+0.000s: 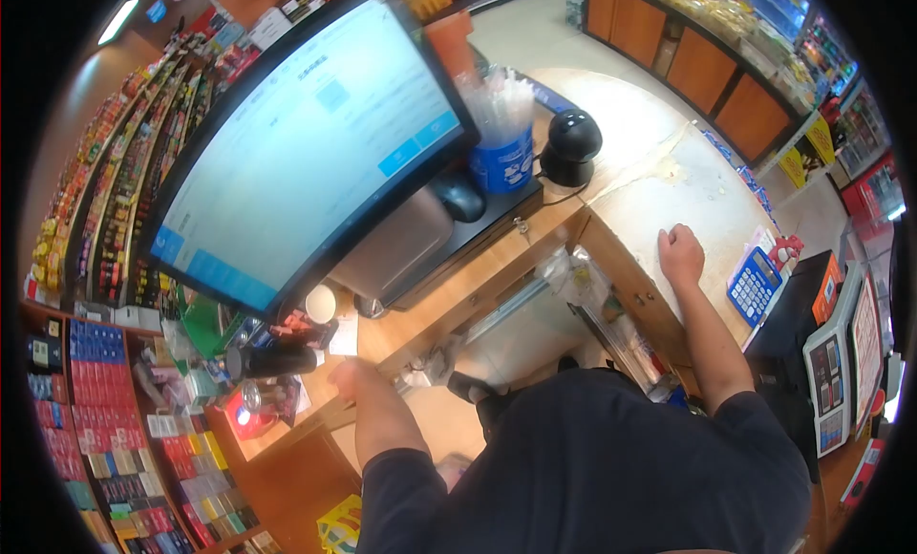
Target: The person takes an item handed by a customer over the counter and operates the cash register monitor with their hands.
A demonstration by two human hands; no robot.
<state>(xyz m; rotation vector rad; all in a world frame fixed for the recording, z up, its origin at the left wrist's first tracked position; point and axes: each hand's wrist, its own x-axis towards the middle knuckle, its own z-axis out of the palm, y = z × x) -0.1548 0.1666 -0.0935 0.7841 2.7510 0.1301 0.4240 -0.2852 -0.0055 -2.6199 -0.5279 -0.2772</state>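
Observation:
My right hand (pixel 681 254) rests on the white countertop (pixel 659 191), its fingers curled into a loose fist with nothing showing in them. A blue calculator (pixel 756 286) lies a little to its right. On the other side, my left hand (pixel 348 376) is at the edge of the wooden desk (pixel 435 304), close to a white slip of paper (pixel 344 334); its fingers are blurred and do not show clearly. Near that hand are a dark bottle (pixel 272 360) lying toward the desk's edge and a pale paper cup (pixel 321 304).
A large lit monitor (pixel 315 143) stands ahead on the left. Beside it are a blue cup of straws (pixel 503 158), a black mouse (pixel 459 197) and a black dome-shaped scanner (pixel 573 145). A weighing scale (pixel 829 372) stands far right; packed shelves (pixel 100 392) line the left.

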